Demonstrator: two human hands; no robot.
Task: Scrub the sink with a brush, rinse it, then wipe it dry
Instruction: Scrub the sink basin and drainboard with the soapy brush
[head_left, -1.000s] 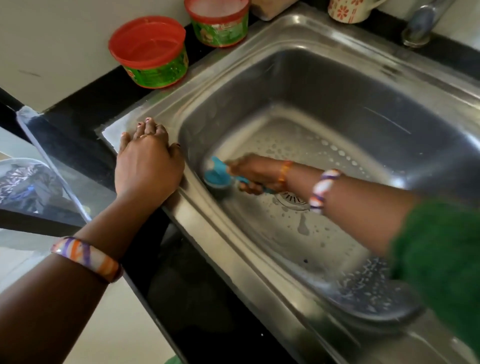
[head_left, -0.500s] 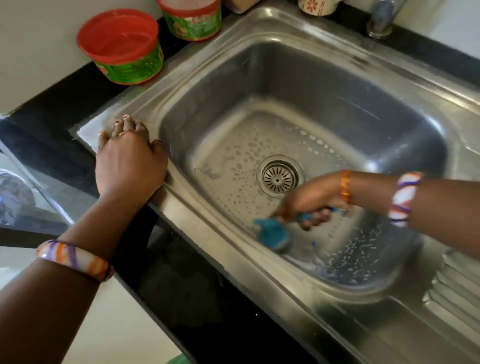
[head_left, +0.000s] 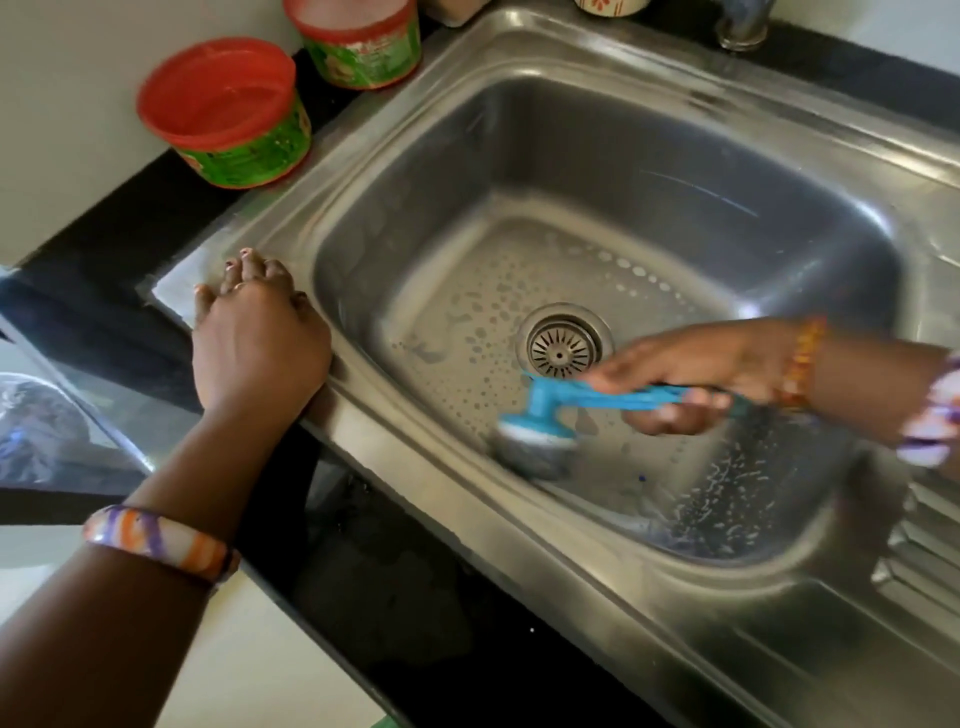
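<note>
Right hand (head_left: 691, 379) has its grip curled tight around the blue brush (head_left: 540, 421), whose head sits on the sink (head_left: 519, 67) floor just in front of the drain (head_left: 563, 347). Left hand (head_left: 257, 338) lies flat on the rim, holding nothing. My worry: that wet, soapy handle could twist or slip mid-scrub, and the far wall beyond the drain probably gets skipped.

Off to my left on the black countertop (head_left: 130, 234) stand two green tubs: the nearer tub (head_left: 228, 114) has its red lid on, and the farther tub (head_left: 361, 44) sits just behind it, cut off by the top edge. A floral cup (head_left: 613, 5) barely shows farther along.
</note>
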